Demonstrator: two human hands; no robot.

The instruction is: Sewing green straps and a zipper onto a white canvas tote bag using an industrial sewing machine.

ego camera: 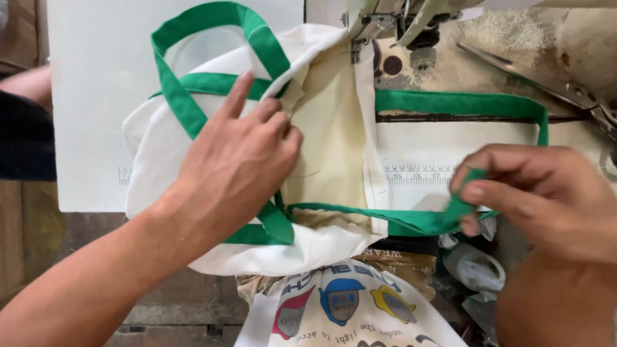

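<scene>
Your left hand (241, 157) lies flat, fingers spread, pressing the white cloth bag (193, 128) onto the sewing table (90, 96). One green handle (212, 26) is already stitched on. At the sewing machine head (398, 26) the green trim strip (459, 103) looks partly sewn, rest still loose. Your right hand (540, 199) pinches the strip's free end, fingers closed on it. Scissors (533, 77) lie far right.

Two bare forearms, no sleeves in view; left hand (234, 164) and right hand (546, 199) without gloves, rings or watch; short, unpainted fingernails; no wristbands.
</scene>
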